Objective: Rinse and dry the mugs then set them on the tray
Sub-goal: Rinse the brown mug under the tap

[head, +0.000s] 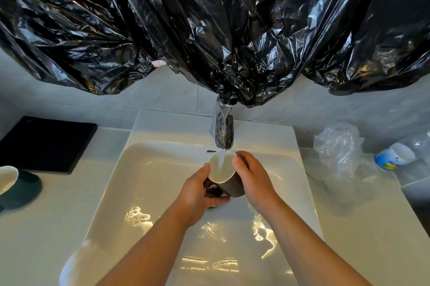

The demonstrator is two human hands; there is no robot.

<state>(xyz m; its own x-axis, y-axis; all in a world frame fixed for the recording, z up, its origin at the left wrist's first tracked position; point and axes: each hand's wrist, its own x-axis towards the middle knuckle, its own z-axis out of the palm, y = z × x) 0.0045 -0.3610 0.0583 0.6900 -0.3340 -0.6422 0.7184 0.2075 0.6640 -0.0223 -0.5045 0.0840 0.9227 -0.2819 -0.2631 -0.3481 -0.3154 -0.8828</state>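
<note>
A brown mug [230, 184] with a white inside is tilted under the chrome tap [223, 130], and water runs into it over the white sink [144, 169]. My left hand [197, 192] grips the mug on its handle side, thumb at the rim. My right hand [253, 178] holds the other side, thumb on the rim. A black tray [44, 143] lies on the counter at the far left. A dark green mug [16, 186] with a white inside lies at the left edge in front of the tray.
Crumpled black plastic sheeting [209, 24] hangs over the wall above the tap. At the right of the counter are a clear plastic bag [342, 153], a white and blue cup [391, 160] and a clear container [414, 169]. A white cloth-like thing [76, 262] lies at the sink's front left.
</note>
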